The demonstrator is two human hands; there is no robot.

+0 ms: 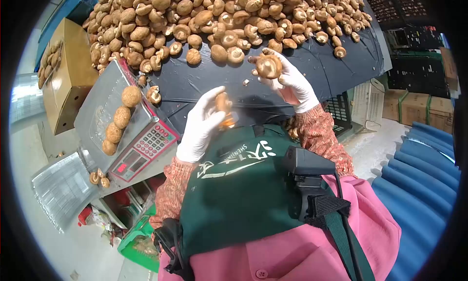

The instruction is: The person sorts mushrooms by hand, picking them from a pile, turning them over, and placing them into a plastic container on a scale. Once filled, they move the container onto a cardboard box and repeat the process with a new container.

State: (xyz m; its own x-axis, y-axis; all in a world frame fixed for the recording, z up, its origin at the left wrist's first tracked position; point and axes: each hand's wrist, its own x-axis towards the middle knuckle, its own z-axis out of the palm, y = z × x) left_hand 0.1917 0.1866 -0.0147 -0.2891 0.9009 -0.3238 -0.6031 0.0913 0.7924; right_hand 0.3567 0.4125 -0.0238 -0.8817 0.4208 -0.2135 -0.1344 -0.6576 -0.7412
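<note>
My right hand (296, 83), in a white glove with dark-stained fingertips, grips a shiitake mushroom (268, 67) with its pale underside and stem towards me. My left hand (201, 125), also gloved in white, is closed around another shiitake mushroom (223, 103), which is smeared by motion. Just below that one is a blurred orange-brown shape I cannot make out. Both hands are above the near edge of a dark-covered table (195, 81). Beyond them rises a large heap of shiitake mushrooms (204, 17).
To the left, a digital scale (146, 147) carries several mushrooms (122, 117) in a row on its tray. A cardboard box (73, 81) with mushrooms stands farther left. A green crate (141, 247) is low at left. Cartons (419, 108) and blue corrugated sheeting (419, 173) lie to the right.
</note>
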